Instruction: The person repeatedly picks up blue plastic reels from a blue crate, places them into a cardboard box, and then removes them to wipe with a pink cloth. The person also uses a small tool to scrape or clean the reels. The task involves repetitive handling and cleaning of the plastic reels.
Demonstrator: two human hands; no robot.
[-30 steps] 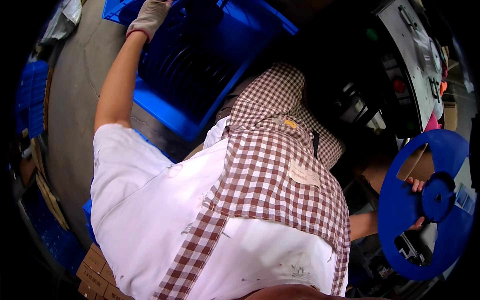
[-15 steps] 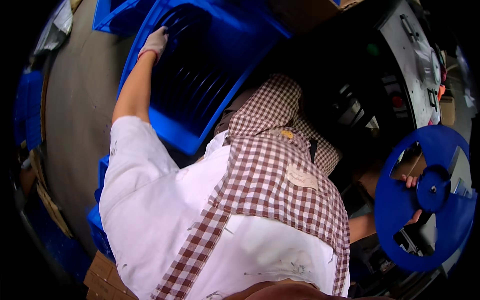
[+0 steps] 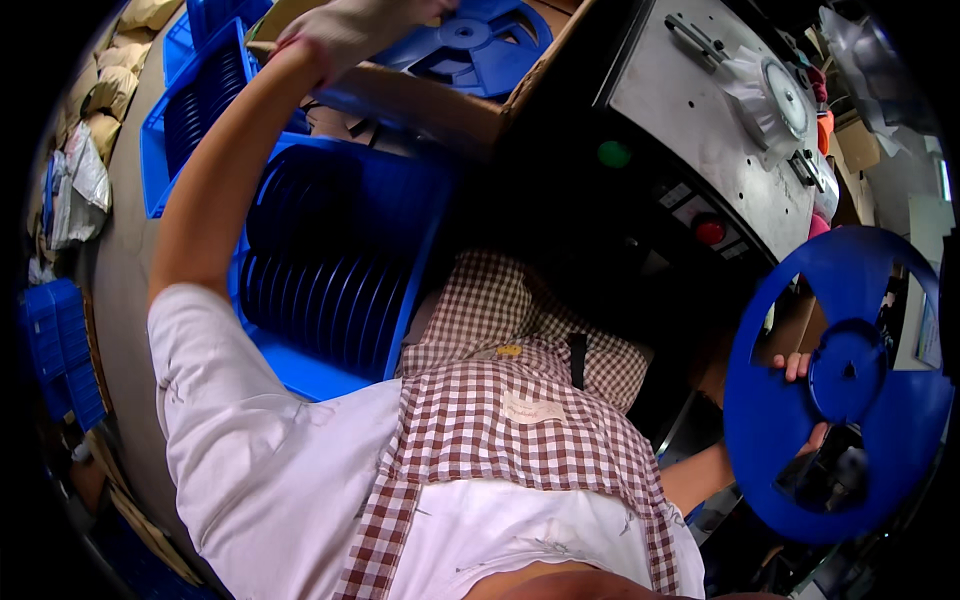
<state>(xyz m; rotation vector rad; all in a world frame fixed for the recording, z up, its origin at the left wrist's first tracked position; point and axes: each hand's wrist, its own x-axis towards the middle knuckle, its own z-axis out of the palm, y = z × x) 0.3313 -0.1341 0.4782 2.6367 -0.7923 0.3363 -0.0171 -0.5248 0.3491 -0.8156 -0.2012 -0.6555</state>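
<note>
Between the two hands, a dark machine with a grey metal top (image 3: 665,75) is standing, its front sinking into shadow. Nearer the body than the left hand (image 3: 350,35), which is wearing a pale glove, a blue crate (image 3: 268,352) is lying; just under that hand, a cardboard box (image 3: 440,108) is opening upward. Well out to the other side, the right hand (image 3: 795,365) is holding a spoked blue reel (image 3: 765,420) near its hub, fingers showing through the cut-outs, palm hiding behind. Beside the glove, a flat reel (image 3: 475,50) is resting inside the box; whether the left fingers are pinching anything I cannot tell. Back from the glove, dark discs (image 3: 330,305) are standing in a row in the crate. The held reel could tip or slip, since its broad rim is hanging free of the fingers, or knock the machine if the arm is swinging inward. Compared with half a second ago, the glove is reaching over the box rather than the discs, while the right hand is keeping its hold.
</note>
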